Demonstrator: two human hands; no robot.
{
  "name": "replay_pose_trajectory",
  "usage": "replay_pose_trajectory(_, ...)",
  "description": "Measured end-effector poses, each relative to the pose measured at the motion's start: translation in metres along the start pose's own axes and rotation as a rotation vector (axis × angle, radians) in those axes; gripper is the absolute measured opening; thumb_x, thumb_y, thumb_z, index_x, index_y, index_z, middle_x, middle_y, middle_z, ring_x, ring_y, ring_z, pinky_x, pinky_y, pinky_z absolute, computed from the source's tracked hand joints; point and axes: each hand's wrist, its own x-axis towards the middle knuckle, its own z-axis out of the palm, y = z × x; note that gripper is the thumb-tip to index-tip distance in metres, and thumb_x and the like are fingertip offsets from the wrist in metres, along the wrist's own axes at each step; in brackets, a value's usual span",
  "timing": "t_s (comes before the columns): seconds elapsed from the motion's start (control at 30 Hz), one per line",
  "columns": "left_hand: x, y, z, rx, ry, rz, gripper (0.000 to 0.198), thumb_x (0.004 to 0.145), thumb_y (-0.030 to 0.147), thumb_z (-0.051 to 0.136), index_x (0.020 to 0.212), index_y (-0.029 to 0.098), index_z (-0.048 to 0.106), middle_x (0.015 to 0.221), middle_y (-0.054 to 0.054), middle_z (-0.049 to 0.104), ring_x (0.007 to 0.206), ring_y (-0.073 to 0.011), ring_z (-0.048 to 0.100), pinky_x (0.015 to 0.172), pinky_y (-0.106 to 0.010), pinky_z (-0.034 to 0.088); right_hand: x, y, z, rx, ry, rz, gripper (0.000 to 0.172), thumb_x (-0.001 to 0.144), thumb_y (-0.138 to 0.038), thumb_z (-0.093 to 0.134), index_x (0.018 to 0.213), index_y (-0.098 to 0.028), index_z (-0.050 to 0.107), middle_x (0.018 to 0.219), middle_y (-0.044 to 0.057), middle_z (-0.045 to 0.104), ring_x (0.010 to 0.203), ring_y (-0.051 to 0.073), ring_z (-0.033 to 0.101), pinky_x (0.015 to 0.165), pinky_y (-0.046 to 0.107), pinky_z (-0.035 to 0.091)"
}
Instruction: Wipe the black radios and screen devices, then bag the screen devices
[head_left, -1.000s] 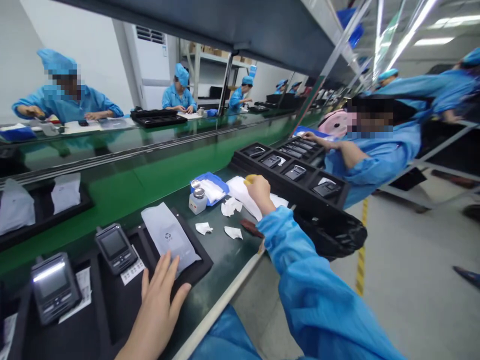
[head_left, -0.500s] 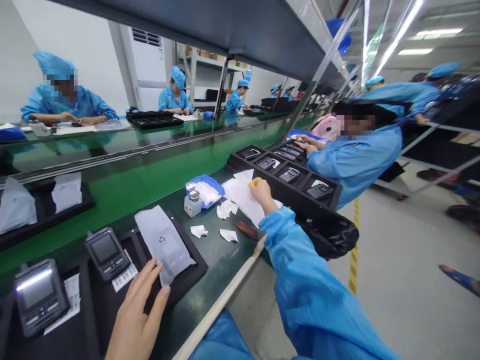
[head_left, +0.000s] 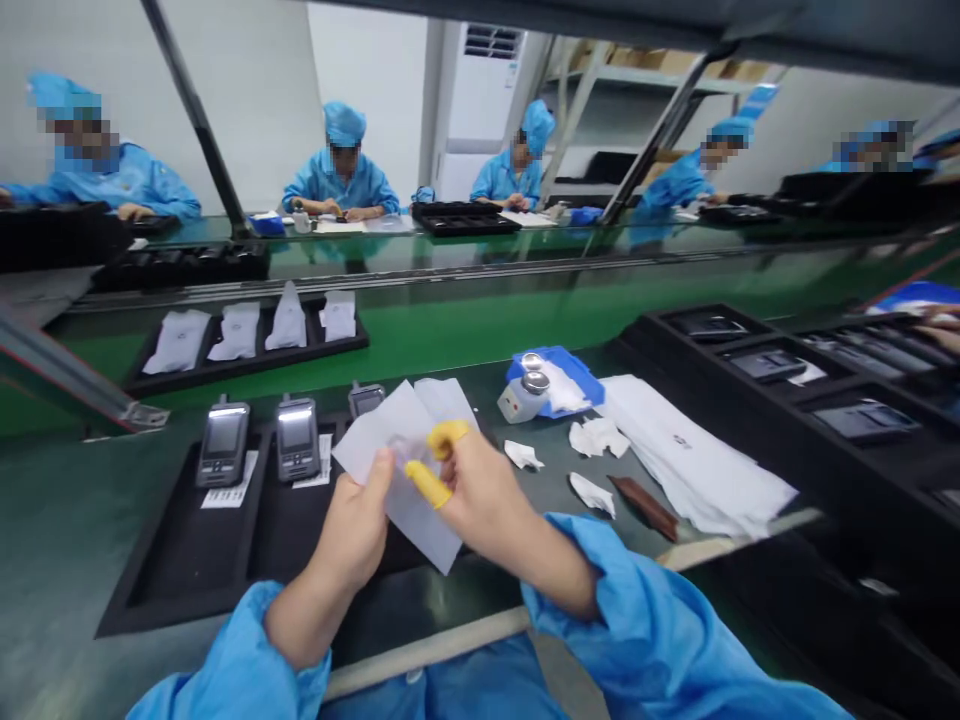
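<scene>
Both my hands hold a translucent white bag (head_left: 396, 445) up over a black foam tray (head_left: 187, 540). My left hand (head_left: 358, 525) pinches its lower left side. My right hand (head_left: 480, 495), with yellow finger cots on thumb and forefinger, grips its right edge. In the tray behind the bag stand three grey handheld devices (head_left: 223, 440), each with a paper slip. A second white bag lies partly hidden behind the held one.
A pile of white bags (head_left: 697, 465) lies to the right, beside paper scraps, a brown stick (head_left: 645, 507), a small dispenser bottle (head_left: 523, 397) and a blue tray. Black trays of devices (head_left: 817, 390) sit far right. A tray of bagged items (head_left: 240, 335) rides the green belt. Several workers sit opposite.
My view swung left. My right hand came back from the bag pile on the right, my left hand lifted off the tray, and both now hold a white bag.
</scene>
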Motion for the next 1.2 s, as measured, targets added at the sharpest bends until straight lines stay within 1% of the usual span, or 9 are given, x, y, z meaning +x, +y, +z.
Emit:
replay_pose_trajectory(0.13, 0.001, 0.013, -0.030, 0.038, 0.056, -0.120, 0.059, 0.048, 0.051, 0.082, 0.089, 0.011, 0.069, 0.085, -0.011, 0.073, 0.079, -0.0258, 0.068, 0.074, -0.036, 0.055, 0.035, 0.006, 0.004, 0.302, -0.083, 0.198, 0.062, 0.057, -0.045, 0.075, 0.109, -0.019, 0.053, 0.097, 0.006, 0.058, 0.080, 0.016, 0.055, 0.067, 0.031, 0.049)
replay_pose_trajectory(0.3, 0.010, 0.016, -0.058, 0.193, 0.057, -0.153, 0.050, 0.044, 0.045, 0.085, 0.075, 0.010, 0.071, 0.067, -0.009, 0.071, 0.057, -0.0190, 0.064, 0.058, -0.030, 0.053, 0.052, 0.011, 0.034, 0.567, -0.452, 0.323, 0.036, 0.060, -0.050, 0.072, 0.063, -0.017, 0.057, 0.058, -0.004, 0.055, 0.053, 0.008, 0.049, 0.047, 0.022, 0.042)
replay_pose_trajectory(0.5, 0.023, -0.001, -0.080, 0.194, 0.129, -0.069, 0.044, 0.050, 0.050, 0.081, 0.068, 0.011, 0.070, 0.060, -0.004, 0.068, 0.052, -0.0146, 0.059, 0.051, -0.025, 0.047, 0.070, 0.010, 0.047, 0.432, -0.639, 0.397, 0.029, 0.056, -0.038, 0.077, 0.059, -0.016, 0.059, 0.048, -0.006, 0.053, 0.042, 0.007, 0.046, 0.041, 0.020, 0.039)
replay_pose_trajectory(0.57, 0.025, -0.003, -0.084, 0.192, 0.155, -0.052, 0.045, 0.050, 0.051, 0.080, 0.068, 0.012, 0.070, 0.060, -0.004, 0.068, 0.052, -0.0146, 0.058, 0.051, -0.025, 0.046, 0.087, 0.008, 0.044, 0.319, -0.611, 0.336, 0.024, 0.063, -0.038, 0.074, 0.067, -0.016, 0.065, 0.057, -0.003, 0.061, 0.049, 0.009, 0.053, 0.047, 0.021, 0.044)
replay_pose_trajectory(0.7, 0.026, -0.002, -0.087, 0.211, 0.184, -0.046, 0.044, 0.040, 0.045, 0.085, 0.066, 0.012, 0.070, 0.062, -0.004, 0.069, 0.054, -0.0154, 0.060, 0.052, -0.025, 0.047, 0.131, 0.008, 0.051, -0.097, -0.362, 0.208, 0.020, 0.079, -0.033, 0.062, 0.088, -0.018, 0.072, 0.093, 0.004, 0.071, 0.084, 0.015, 0.063, 0.074, 0.024, 0.047)
replay_pose_trajectory(0.77, 0.026, -0.001, -0.087, 0.232, 0.179, -0.047, 0.045, 0.040, 0.046, 0.084, 0.067, 0.012, 0.070, 0.062, -0.004, 0.069, 0.055, -0.0159, 0.060, 0.053, -0.026, 0.047, 0.150, 0.012, 0.064, -0.156, -0.380, 0.237, 0.019, 0.077, -0.030, 0.064, 0.085, -0.015, 0.073, 0.092, 0.007, 0.071, 0.086, 0.019, 0.063, 0.076, 0.026, 0.045)
replay_pose_trajectory(0.97, 0.024, 0.001, -0.085, 0.279, 0.187, -0.020, 0.044, 0.046, 0.050, 0.079, 0.067, 0.013, 0.070, 0.061, -0.004, 0.069, 0.054, -0.0162, 0.060, 0.052, -0.026, 0.046, 0.167, 0.024, 0.101, -0.110, -0.484, 0.338, 0.012, 0.065, -0.023, 0.074, 0.061, -0.012, 0.070, 0.064, 0.004, 0.069, 0.060, 0.014, 0.060, 0.061, 0.023, 0.045)
replay_pose_trajectory(1.07, 0.023, 0.005, -0.084, 0.267, 0.200, -0.004, 0.043, 0.038, 0.044, 0.082, 0.066, 0.014, 0.070, 0.066, -0.005, 0.071, 0.059, -0.0179, 0.062, 0.056, -0.028, 0.048, 0.160, 0.026, 0.091, -0.056, -0.433, 0.324, 0.009, 0.062, -0.020, 0.075, 0.065, -0.013, 0.071, 0.065, 0.003, 0.069, 0.062, 0.014, 0.060, 0.062, 0.023, 0.046)
replay_pose_trajectory(1.2, 0.022, 0.008, -0.084, 0.279, 0.213, -0.005, 0.036, 0.041, 0.042, 0.081, 0.061, 0.013, 0.070, 0.061, -0.005, 0.069, 0.054, -0.0183, 0.061, 0.051, -0.028, 0.047, 0.147, 0.019, 0.053, 0.016, -0.294, 0.268, 0.014, 0.068, -0.023, 0.067, 0.077, -0.014, 0.073, 0.077, 0.003, 0.071, 0.074, 0.015, 0.062, 0.069, 0.025, 0.048)
